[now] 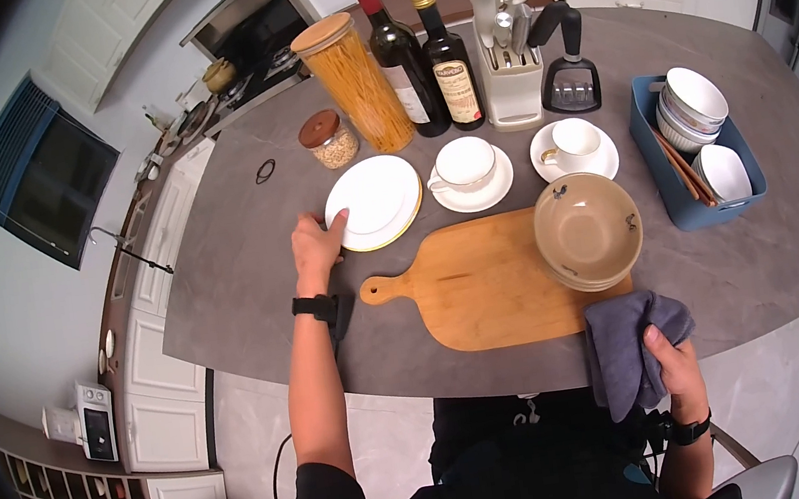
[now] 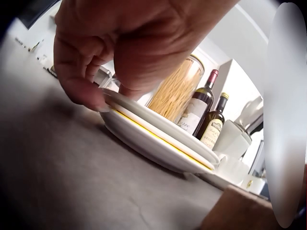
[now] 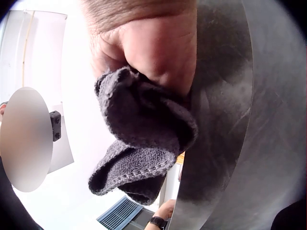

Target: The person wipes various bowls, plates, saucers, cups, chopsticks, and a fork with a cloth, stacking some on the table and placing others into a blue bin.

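Observation:
White plates [image 1: 375, 200] lie stacked at the left of the table, one with a gold rim. My left hand [image 1: 317, 248] pinches the near left edge of the top plate [image 2: 158, 125] between thumb and fingers. In the left wrist view the stack sits close over the grey tabletop. My right hand [image 1: 678, 369] grips a dark grey cloth [image 1: 630, 350] at the table's front edge; the cloth hangs in folds, and most of the fingers are hidden behind it. Beside the cloth is a wooden cutting board [image 1: 475, 285] with stacked beige bowls [image 1: 587, 230] on its right end.
Two cups on saucers [image 1: 475, 197] stand behind the board. A blue basket [image 1: 687, 207] of bowls and chopsticks is at the right. Along the back stand a spaghetti jar [image 1: 356, 84], a small jar [image 1: 329, 143], two bottles [image 1: 453, 71] and a utensil holder [image 1: 512, 88].

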`<state>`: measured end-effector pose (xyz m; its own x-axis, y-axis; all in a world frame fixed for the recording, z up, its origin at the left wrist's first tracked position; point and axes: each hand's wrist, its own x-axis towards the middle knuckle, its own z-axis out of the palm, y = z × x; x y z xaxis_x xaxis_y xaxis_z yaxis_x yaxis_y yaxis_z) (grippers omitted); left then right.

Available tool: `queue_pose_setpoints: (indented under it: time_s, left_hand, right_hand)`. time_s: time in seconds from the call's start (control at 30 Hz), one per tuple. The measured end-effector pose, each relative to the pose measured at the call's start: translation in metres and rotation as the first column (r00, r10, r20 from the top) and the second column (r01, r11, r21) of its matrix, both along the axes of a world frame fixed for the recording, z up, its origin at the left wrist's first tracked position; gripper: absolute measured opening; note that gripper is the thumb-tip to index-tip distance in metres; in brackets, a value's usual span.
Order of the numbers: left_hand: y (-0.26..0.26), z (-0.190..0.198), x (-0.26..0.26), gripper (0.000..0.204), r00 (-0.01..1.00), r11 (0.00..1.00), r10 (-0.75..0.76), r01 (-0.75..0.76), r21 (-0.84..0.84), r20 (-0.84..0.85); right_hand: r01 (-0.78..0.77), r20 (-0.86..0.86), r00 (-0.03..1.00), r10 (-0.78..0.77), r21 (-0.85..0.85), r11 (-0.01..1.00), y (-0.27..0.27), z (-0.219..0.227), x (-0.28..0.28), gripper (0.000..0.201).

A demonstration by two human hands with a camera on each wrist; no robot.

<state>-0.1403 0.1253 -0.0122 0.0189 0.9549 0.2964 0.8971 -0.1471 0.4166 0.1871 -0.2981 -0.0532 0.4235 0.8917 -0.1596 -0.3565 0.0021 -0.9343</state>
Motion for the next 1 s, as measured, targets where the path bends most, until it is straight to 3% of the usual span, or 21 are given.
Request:
queue_pose_setpoints:
  time_s: [0.07, 0.1, 0.2, 0.27, 0.3, 0.33, 0.37, 0.4, 0.43, 0.47, 0.53, 0.57, 0.63, 0.67, 0.73, 0.77, 0.8, 0.87, 0.93, 1.0]
  left_hand:
    - [-0.011, 0.022, 0.010, 0.049, 0.961, 0.950, 0.094, -0.009, -0.312, 0.259]
    - [-0.008, 0.020, 0.010, 0.049, 0.961, 0.949, 0.089, -0.001, -0.317, 0.263]
    - [0.011, 0.003, -0.005, 0.046, 0.969, 0.969, 0.056, 0.006, -0.246, 0.243]
    - [0.017, -0.002, -0.010, 0.040, 0.999, 0.998, -0.024, 0.026, 0.053, -0.041]
    - [0.020, -0.003, -0.012, 0.034, 0.998, 0.994, -0.030, 0.036, 0.102, -0.060]
    - [0.022, -0.007, -0.013, 0.034, 0.998, 0.994, -0.032, 0.038, 0.101, -0.058]
    - [0.016, 0.001, -0.010, 0.033, 0.974, 1.000, -0.026, 0.025, 0.007, 0.227]
    - [0.012, 0.007, -0.009, 0.032, 0.871, 0.996, 0.011, 0.037, -0.087, 0.492]
    - [0.010, 0.012, -0.009, 0.030, 0.778, 0.991, -0.027, 0.105, -0.088, 0.627]
    - [0.005, 0.016, -0.011, 0.030, 0.777, 0.991, -0.024, 0.099, -0.084, 0.629]
    - [-0.013, 0.029, -0.009, 0.034, 0.590, 0.980, -0.021, 0.171, -0.100, 0.807]
    - [-0.023, 0.036, -0.010, 0.034, 0.587, 0.981, -0.019, 0.167, -0.098, 0.809]
    - [-0.046, 0.047, -0.014, 0.035, 0.432, 0.963, -0.034, 0.255, -0.086, 0.901]
    - [-0.058, 0.051, -0.016, 0.035, 0.427, 0.965, -0.033, 0.249, -0.083, 0.903]
    - [-0.089, 0.056, -0.020, 0.045, 0.181, 0.907, 0.018, 0.411, -0.092, 0.983]
    - [-0.113, 0.062, -0.013, 0.055, 0.013, 0.905, 0.090, 0.416, -0.087, 0.996]
    - [-0.123, 0.054, -0.020, 0.059, -0.056, 0.876, 0.151, 0.470, -0.108, 0.987]
    - [-0.154, 0.049, -0.017, 0.058, -0.272, 0.849, 0.231, 0.526, -0.057, 0.934]
    - [-0.184, 0.048, -0.008, 0.057, -0.347, 0.852, 0.309, 0.515, -0.096, 0.886]
    - [-0.207, 0.037, -0.006, 0.061, -0.357, 0.809, 0.345, 0.581, -0.082, 0.868]
  right_hand:
    - [0.013, 0.011, 1.000, -0.013, -0.006, 1.000, 0.000, 0.002, -0.001, 0.046]
    - [0.021, 0.018, 1.000, -0.021, -0.010, 1.000, 0.000, 0.003, -0.001, 0.046]
    - [0.023, 0.029, 0.999, -0.023, -0.013, 1.000, 0.000, 0.005, -0.002, 0.046]
    - [0.025, 0.031, 0.999, -0.024, -0.014, 1.000, 0.001, 0.005, -0.002, 0.046]
    - [0.021, 0.029, 0.999, -0.021, -0.014, 1.000, 0.000, 0.005, -0.003, 0.045]
    - [0.024, 0.031, 0.999, -0.024, -0.014, 1.000, -0.001, 0.005, -0.003, 0.045]
    - [0.031, 0.028, 0.999, -0.031, -0.017, 0.999, -0.001, 0.005, -0.003, 0.046]
    - [0.036, 0.026, 0.999, -0.035, -0.019, 0.999, 0.000, 0.005, -0.004, 0.046]
    - [0.031, 0.029, 0.999, -0.030, -0.016, 0.999, 0.000, 0.005, -0.003, 0.046]
    - [0.023, 0.019, 1.000, -0.023, 0.001, 1.000, 0.001, 0.003, -0.003, 0.047]
    - [0.012, 0.013, 1.000, -0.012, 0.023, 1.000, 0.001, 0.001, -0.001, 0.047]
    - [0.026, -0.026, 0.999, -0.026, 0.019, 0.999, -0.001, -0.001, -0.001, 0.049]
    - [0.035, -0.059, 0.998, -0.034, 0.018, 0.999, -0.002, 0.001, -0.003, 0.050]
    - [0.035, -0.085, 0.996, -0.034, 0.016, 0.999, -0.003, 0.006, -0.008, 0.052]
    - [0.022, -0.107, 0.994, -0.020, 0.011, 1.000, -0.006, 0.016, -0.023, 0.055]
    - [-0.029, -0.236, 0.971, 0.031, 0.012, 1.000, -0.007, 0.021, -0.036, 0.057]
    - [-0.076, -0.363, 0.929, 0.077, 0.016, 0.997, -0.008, 0.026, -0.050, 0.059]
    - [-0.257, -0.223, 0.927, 0.303, 0.213, 0.943, 0.004, 0.046, -0.076, 0.061]
    - [-0.287, -0.076, 0.947, 0.312, 0.240, 0.927, 0.023, 0.075, -0.095, 0.063]
    - [-0.278, 0.137, 0.959, 0.248, 0.296, 0.914, 0.048, 0.108, -0.106, 0.062]
